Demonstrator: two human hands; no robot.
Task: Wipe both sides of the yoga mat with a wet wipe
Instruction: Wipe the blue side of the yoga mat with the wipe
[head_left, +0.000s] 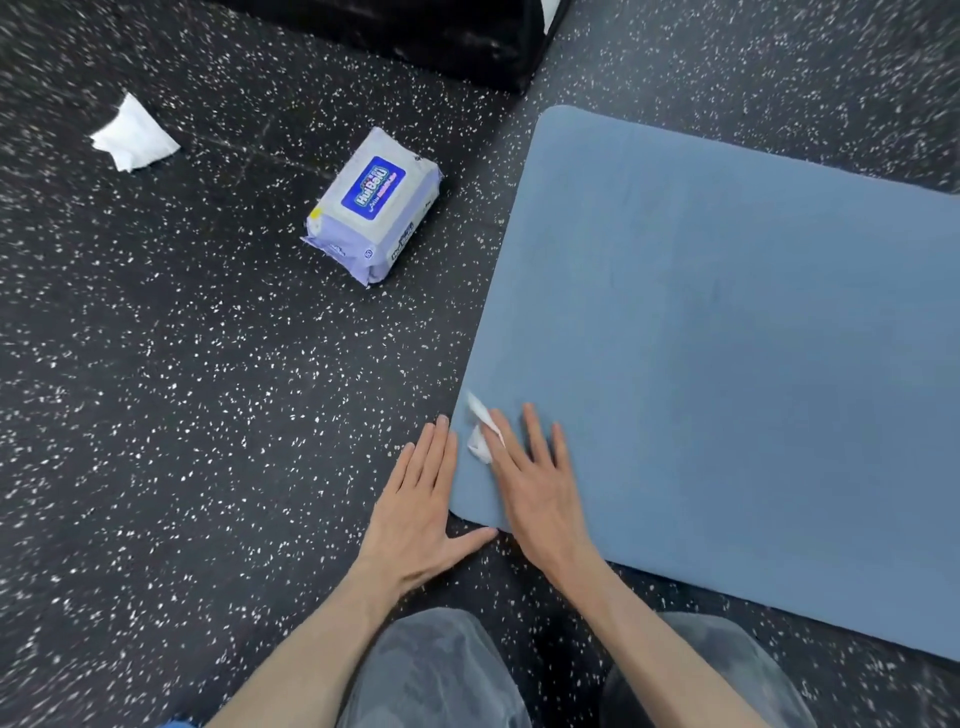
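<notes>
Wipes pack closed on floor; R hand fingers flat, pressing wet wipe at mat edge; L hand flat, empty.

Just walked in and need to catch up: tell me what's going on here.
A person kneels on the speckled floor, wiping a blue yoga mat. The right hand presses a wet wipe flat near the mat's corner; the left hand rests flat beside the mat's edge. A wipes pack and a crumpled used wipe lie nearby.
</notes>
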